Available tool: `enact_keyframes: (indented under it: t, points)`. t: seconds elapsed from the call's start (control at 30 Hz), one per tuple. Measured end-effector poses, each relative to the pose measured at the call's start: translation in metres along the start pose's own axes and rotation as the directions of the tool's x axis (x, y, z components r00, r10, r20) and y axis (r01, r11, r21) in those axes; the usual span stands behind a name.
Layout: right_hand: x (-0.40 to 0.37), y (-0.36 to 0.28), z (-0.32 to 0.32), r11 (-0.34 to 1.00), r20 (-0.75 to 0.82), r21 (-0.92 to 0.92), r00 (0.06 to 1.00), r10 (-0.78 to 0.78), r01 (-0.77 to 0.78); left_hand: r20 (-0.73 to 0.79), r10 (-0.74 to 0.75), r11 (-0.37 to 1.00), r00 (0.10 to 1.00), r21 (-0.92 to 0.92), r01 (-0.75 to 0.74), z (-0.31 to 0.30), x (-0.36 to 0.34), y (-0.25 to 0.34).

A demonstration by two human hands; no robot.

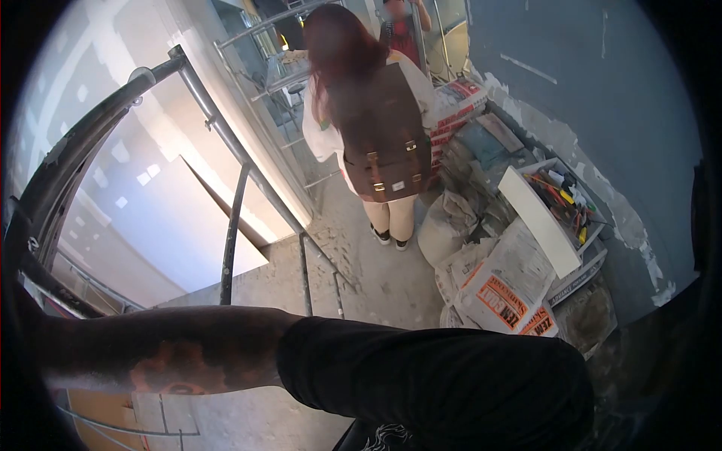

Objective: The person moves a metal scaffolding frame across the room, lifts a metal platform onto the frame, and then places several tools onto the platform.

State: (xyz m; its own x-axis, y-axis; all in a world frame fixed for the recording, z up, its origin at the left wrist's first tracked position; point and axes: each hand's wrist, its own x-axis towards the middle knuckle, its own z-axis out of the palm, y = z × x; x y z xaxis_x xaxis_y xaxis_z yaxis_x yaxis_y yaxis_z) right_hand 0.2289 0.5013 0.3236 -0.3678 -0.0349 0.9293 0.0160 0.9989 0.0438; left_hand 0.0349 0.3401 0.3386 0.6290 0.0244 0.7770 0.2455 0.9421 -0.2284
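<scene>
At the far left, a bare forearm [165,349] is stretched sideways into the dark edge of the view, below a metal frame [215,113]. By that arm the frame is most nearly approached; whether it is the left or the right arm cannot be told. Neither of the hands is shown, so whether anything is grasped or let go cannot be told. The frame is set above and ahead of the forearm, its long side rising from the left edge to a corner, then sloping down to the right. One frame is counted here, and behind it one bright board [173,218] is seen.

In the middle, two people are counted: one [323,128], turned away, by whom one backpack [387,128] is worn, and one [398,37] farther off, partly hidden. Below them, one black sleeve [429,376] is laid across the view.

To the right, one pale sack [444,233] is seen. Beside it, at least two orange-printed bags [496,289] are heaped near one box [541,222], by which several tools [560,199] are held, too jumbled to be counted. Farthest right, one grey wall [609,98] is seen
</scene>
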Motion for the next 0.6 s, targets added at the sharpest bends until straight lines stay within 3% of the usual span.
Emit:
enact_keyframes:
  t: [0.03,0.1,0.13,0.2,0.23,0.3,0.33,0.4,0.43,0.47,0.5,0.57,0.6]
  points:
    - [0.002,0.000,-0.001,1.000,0.001,-0.001,1.000,-0.003,0.003,0.000,-0.002,1.000,1.000,0.002,0.002,0.002,-0.001,0.000]
    - [0.003,-0.002,-0.005,0.999,0.074,-0.052,0.997,0.015,-0.011,-0.019,-0.152,0.963,0.988,-0.228,0.144,0.005,-0.004,-0.001]
    - [0.004,-0.002,-0.003,0.998,0.075,-0.055,0.997,0.012,-0.008,-0.019,-0.156,0.963,0.988,-0.227,0.148,0.005,-0.005,-0.002]
    - [0.003,-0.001,0.003,0.997,-0.032,-0.073,0.999,-0.015,0.012,0.100,-0.009,0.994,0.995,0.109,-0.002,0.007,-0.009,-0.005]
    - [0.004,-0.001,0.005,0.997,-0.032,-0.075,0.999,-0.015,0.013,0.100,-0.010,0.994,0.995,0.109,-0.001,0.024,-0.022,-0.023]
    - [0.003,-0.002,0.002,0.995,0.007,-0.098,1.000,-0.001,0.002,0.499,-0.105,0.986,0.860,-0.062,0.157,0.052,-0.035,-0.053]
    - [0.002,-0.003,0.002,0.995,0.007,-0.098,1.000,-0.002,0.003,0.498,-0.106,0.986,0.861,-0.061,0.157,0.046,-0.035,-0.046]
    - [0.000,-0.003,0.003,0.994,-0.034,-0.105,0.999,-0.009,0.006,0.163,-0.091,0.995,0.982,0.041,0.086,-0.026,0.017,0.020]
    - [0.000,-0.004,0.001,0.995,-0.033,-0.099,0.999,-0.011,0.008,0.165,-0.088,0.996,0.982,0.046,0.082,0.002,0.008,0.003]
    - [0.000,-0.005,-0.004,0.997,0.028,-0.074,1.000,0.007,-0.005,-0.143,0.124,0.980,0.982,0.171,-0.098,0.054,-0.007,-0.027]
    - [0.002,-0.005,-0.007,0.999,0.092,-0.040,0.996,0.016,-0.012,-0.393,0.367,0.909,0.843,0.346,-0.234,0.080,-0.018,-0.052]
    - [0.004,-0.006,-0.029,0.998,0.084,-0.063,0.996,0.010,-0.004,-0.240,0.270,0.954,0.933,0.196,-0.226,0.084,-0.020,-0.053]
    - [0.005,-0.017,-0.047,0.994,0.237,-0.082,0.967,0.094,-0.076,-0.118,0.166,0.982,0.979,0.116,-0.152,0.081,-0.022,-0.043]
